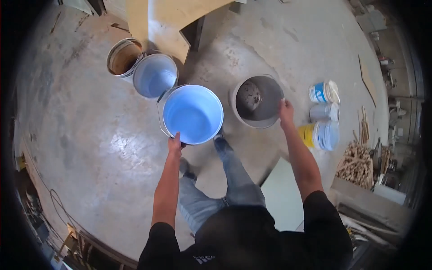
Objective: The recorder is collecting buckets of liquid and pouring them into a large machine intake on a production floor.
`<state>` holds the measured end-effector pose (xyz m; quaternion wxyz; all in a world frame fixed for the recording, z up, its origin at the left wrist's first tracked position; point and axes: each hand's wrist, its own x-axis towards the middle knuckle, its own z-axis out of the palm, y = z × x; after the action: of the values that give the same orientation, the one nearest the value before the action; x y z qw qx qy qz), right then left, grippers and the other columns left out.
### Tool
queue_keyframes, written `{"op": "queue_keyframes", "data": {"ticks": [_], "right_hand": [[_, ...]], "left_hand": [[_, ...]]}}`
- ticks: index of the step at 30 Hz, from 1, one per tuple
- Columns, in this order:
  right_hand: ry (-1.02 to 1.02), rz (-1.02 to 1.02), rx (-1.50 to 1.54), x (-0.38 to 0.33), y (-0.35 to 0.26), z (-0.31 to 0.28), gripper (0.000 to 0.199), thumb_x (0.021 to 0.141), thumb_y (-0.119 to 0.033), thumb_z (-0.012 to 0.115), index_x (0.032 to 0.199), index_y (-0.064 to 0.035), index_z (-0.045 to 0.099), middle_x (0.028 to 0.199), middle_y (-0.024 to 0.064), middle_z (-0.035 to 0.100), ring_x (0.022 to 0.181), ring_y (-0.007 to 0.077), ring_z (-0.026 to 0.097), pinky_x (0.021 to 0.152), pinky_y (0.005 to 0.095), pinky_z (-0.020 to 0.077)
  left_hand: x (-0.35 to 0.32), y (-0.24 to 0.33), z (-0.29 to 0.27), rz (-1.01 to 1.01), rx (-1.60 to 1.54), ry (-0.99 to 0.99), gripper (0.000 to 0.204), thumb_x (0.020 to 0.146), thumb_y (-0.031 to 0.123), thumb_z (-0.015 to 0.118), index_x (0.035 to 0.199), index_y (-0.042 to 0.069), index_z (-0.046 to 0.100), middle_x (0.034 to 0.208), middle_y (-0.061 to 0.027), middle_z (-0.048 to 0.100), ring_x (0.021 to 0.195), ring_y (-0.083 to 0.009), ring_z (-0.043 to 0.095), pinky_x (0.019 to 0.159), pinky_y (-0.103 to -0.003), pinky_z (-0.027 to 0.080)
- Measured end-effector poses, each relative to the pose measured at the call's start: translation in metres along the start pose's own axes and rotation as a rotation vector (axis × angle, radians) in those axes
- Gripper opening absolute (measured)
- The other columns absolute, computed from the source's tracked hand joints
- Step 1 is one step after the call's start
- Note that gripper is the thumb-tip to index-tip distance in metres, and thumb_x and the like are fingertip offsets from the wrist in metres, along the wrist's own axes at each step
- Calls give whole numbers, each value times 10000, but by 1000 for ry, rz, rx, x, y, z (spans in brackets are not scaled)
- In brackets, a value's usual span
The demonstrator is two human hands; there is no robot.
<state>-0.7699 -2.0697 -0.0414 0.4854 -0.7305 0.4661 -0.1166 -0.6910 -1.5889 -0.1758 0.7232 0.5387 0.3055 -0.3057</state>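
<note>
My left hand grips the near rim of a bucket with a pale blue inside; its wire handle hangs at the left side. My right hand is closed on the right rim of a grey bucket, whose bottom is stained with dark residue. Both buckets are tipped so that I look into them, and nothing else shows inside. Just beyond the blue bucket, a second pale bucket stands beside a bucket with a rusty brown inside.
On the right, a white and blue tub, a grey tub and a yellow and white tub form a row. A bundle of wood sticks lies nearer. Tan board stands at the back; a pale panel lies by my legs.
</note>
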Motion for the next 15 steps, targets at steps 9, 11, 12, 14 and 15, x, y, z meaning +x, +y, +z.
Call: {"op": "queue_keyframes", "data": {"ticks": [9, 11, 12, 14, 15], "right_hand": [[-246, -139, -199, 190, 28, 144, 289, 929, -195, 533, 1130, 10, 565, 801, 27, 600, 710, 89, 535, 648, 247, 440], [-288, -320, -256, 192, 14, 182, 307, 914, -185, 547, 1146, 16, 561, 848, 84, 642, 759, 162, 601, 704, 296, 477], [-346, -283, -236, 183, 8, 197, 307, 914, -185, 547, 1146, 16, 561, 848, 84, 642, 759, 162, 601, 704, 296, 477], [-302, -374, -513, 188, -7, 202, 387, 907, -224, 579, 1208, 14, 528, 965, 134, 650, 839, 209, 614, 782, 324, 483], [-329, -356, -505, 178, -11, 208, 387, 907, -224, 579, 1208, 14, 528, 965, 134, 650, 839, 209, 614, 782, 324, 483]], "left_hand": [[171, -54, 112, -116, -97, 122, 440, 848, 252, 674, 1188, 58, 472, 996, -127, 619, 716, -217, 634, 520, -331, 527], [185, -51, 97, -79, -21, 270, 433, 829, 247, 696, 1162, 53, 497, 996, -126, 622, 735, -222, 641, 549, -340, 548], [187, -53, 82, -61, 39, 354, 422, 823, 236, 703, 1146, 47, 510, 1003, -126, 623, 747, -226, 647, 561, -347, 556], [184, -46, 106, -116, 46, 440, 423, 829, 293, 690, 1119, 29, 530, 1011, -106, 632, 805, -231, 651, 579, -340, 549], [182, -35, 107, -126, 58, 469, 423, 829, 293, 690, 1119, 29, 530, 1011, -106, 632, 805, -231, 651, 579, -340, 549]]}}
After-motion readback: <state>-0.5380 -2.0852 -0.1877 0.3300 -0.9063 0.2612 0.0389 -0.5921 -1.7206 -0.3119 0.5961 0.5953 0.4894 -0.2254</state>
